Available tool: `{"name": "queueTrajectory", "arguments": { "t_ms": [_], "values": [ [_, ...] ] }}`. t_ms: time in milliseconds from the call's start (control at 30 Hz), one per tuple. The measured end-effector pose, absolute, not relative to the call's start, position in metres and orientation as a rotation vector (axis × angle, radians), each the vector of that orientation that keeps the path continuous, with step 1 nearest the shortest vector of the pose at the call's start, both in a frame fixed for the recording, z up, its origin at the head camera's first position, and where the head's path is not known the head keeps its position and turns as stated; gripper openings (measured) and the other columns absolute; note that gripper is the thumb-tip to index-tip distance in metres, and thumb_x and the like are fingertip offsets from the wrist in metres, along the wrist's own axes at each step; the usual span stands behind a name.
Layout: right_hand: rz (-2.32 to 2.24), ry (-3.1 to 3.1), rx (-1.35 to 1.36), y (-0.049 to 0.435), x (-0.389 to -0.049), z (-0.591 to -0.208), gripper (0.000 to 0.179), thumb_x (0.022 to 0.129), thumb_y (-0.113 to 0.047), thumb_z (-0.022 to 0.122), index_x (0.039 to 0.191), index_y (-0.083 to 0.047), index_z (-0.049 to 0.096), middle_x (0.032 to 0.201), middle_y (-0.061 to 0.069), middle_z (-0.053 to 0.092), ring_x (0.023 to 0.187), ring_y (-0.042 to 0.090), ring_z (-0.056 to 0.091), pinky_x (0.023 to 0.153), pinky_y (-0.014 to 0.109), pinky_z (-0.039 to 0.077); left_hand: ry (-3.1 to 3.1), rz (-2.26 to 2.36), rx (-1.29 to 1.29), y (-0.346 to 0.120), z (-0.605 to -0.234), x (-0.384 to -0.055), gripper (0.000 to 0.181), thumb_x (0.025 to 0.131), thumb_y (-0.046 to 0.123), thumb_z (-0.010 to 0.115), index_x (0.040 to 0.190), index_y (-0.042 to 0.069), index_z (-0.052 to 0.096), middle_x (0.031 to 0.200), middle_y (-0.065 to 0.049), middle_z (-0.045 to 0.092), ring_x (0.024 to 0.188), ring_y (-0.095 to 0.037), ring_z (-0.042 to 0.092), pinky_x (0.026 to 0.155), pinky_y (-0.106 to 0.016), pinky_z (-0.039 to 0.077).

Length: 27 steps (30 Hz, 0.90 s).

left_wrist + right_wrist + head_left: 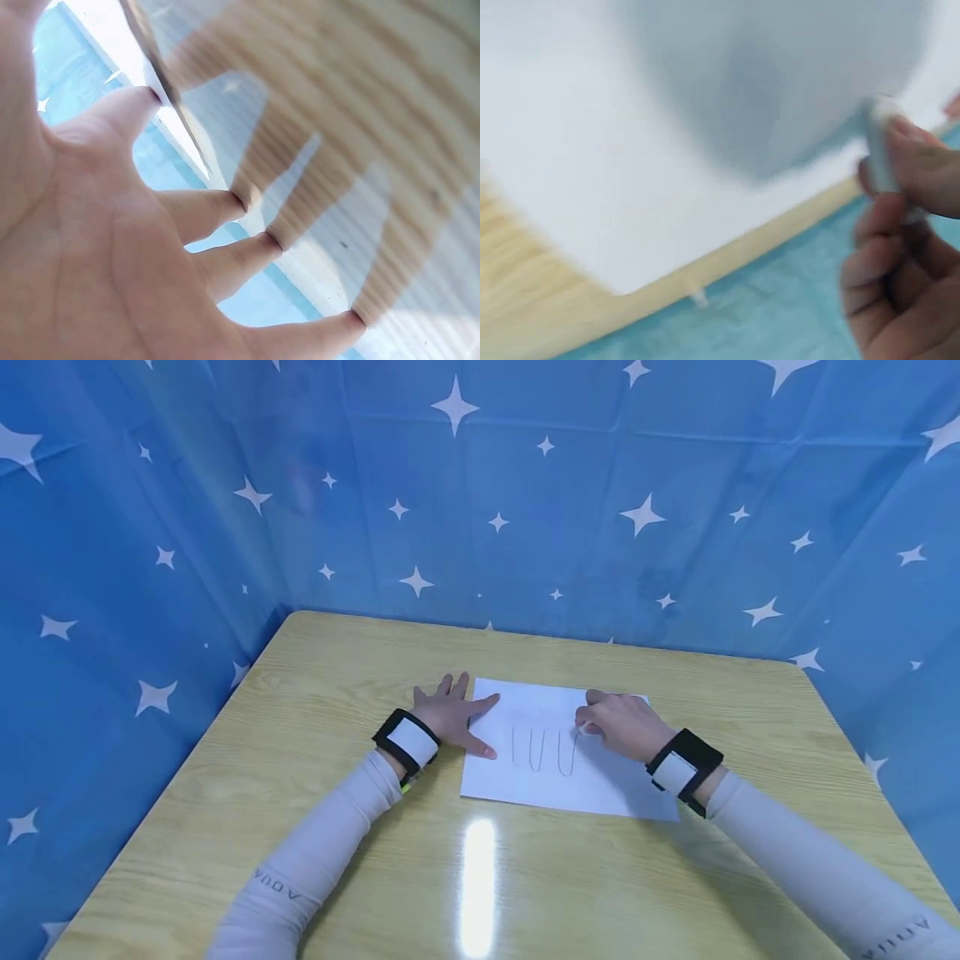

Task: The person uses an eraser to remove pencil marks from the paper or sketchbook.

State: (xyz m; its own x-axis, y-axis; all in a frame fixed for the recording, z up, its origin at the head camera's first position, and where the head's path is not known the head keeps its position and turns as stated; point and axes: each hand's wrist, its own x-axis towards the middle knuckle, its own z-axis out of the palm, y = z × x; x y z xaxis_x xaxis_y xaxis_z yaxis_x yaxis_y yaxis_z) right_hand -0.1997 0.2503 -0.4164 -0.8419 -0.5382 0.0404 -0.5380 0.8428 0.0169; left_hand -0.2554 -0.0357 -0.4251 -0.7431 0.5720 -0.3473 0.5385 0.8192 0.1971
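Observation:
A sheet of white paper point(495, 785) lies on the table, with thin dark lines point(536, 752) drawn on it: one upright stroke and two U shapes. My left hand point(450, 714) is spread at its left edge, thumb and forefinger over the paper, the other fingers on the wood. In the left wrist view the fingertips point(274, 240) touch the tabletop. My right hand point(626, 725) pinches a small white eraser point(881, 146) between thumb and curled fingers. It is at the top of the rightmost line, and the hand covers part of the paper's right side.
The light wooden table point(337, 677) has rounded far corners. A blue curtain point(525, 560) with white stars hangs behind it and along both sides. A bright glare strip point(477, 885) shows on the tabletop in front of the paper.

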Motion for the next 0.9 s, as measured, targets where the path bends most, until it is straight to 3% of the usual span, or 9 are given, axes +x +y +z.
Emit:
{"name": "queueTrajectory", "arguments": {
  "t_ms": [267, 367, 633, 900],
  "values": [
    [0.069, -2.91, 1.032, 0.182, -0.211, -0.433, 0.016, 0.081, -0.007, 0.074, 0.093, -0.016, 0.079, 0.08, 0.002, 0.062, 0.068, 0.011, 0.051, 0.061, 0.028, 0.053, 2.574, 0.132, 0.849, -0.028, -0.446, -0.249, 0.104, 0.067, 0.082, 0.057, 0.153, 0.042, 0.014, 0.161, -0.018, 0.0, 0.142, -0.042, -0.003, 0.101, -0.08, 0.014],
    [0.001, -2.837, 1.093, 0.182, -0.209, -0.433, 0.015, 0.082, -0.007, 0.073, 0.093, -0.015, 0.079, 0.078, 0.004, 0.06, 0.069, 0.013, 0.05, 0.061, 0.029, 0.054, 2.572, 0.134, 0.841, -0.025, -0.441, -0.246, 0.101, 0.07, 0.079, 0.058, 0.153, 0.04, 0.015, 0.161, -0.018, 0.0, 0.142, -0.041, -0.002, 0.103, -0.079, 0.013],
    [-0.077, -2.927, 0.952, 0.238, -0.201, -0.413, 0.014, 0.077, -0.003, 0.076, 0.086, -0.012, 0.078, 0.075, 0.005, 0.062, 0.068, 0.016, 0.053, 0.062, 0.034, 0.055, 2.622, 0.096, 0.825, -0.036, -0.423, -0.256, 0.103, 0.068, 0.078, 0.061, 0.153, 0.04, 0.016, 0.161, -0.017, 0.0, 0.142, -0.04, -0.002, 0.102, -0.079, 0.013],
    [0.163, -2.977, 1.012, 0.174, -0.224, -0.408, 0.022, 0.081, -0.013, 0.075, 0.103, -0.013, 0.077, 0.09, 0.005, 0.069, 0.08, 0.016, 0.063, 0.075, 0.035, 0.058, 2.611, 0.085, 0.827, -0.035, -0.42, -0.253, 0.101, 0.069, 0.078, 0.059, 0.153, 0.04, 0.016, 0.161, -0.019, 0.002, 0.142, -0.041, -0.001, 0.102, -0.079, 0.014]
  ]
}}
